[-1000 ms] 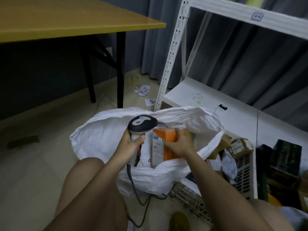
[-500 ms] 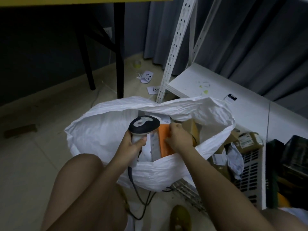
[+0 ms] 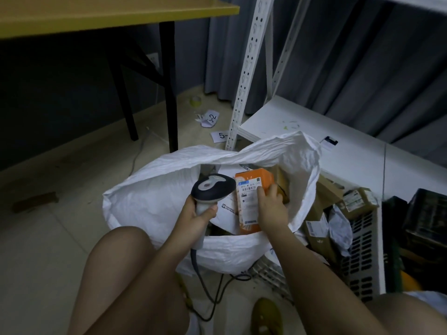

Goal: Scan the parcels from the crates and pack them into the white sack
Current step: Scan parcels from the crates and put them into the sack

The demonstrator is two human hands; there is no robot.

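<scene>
orange parcel (image 3: 254, 199) gripped by right hand (image 3: 272, 209) inside white sack (image 3: 154, 197), left hand (image 3: 198, 213) clutching scanner (image 3: 212, 188)

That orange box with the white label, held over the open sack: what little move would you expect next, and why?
Probably letting go. The right hand holds the orange box already inside the mouth of the white sack, above other parcels, while the left hand grips the barcode scanner beside it. Opening the fingers would drop the box in; whether it has been scanned, I cannot tell.

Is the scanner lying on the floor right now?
No, the left hand grips the scanner by its handle above the white sack.
</scene>
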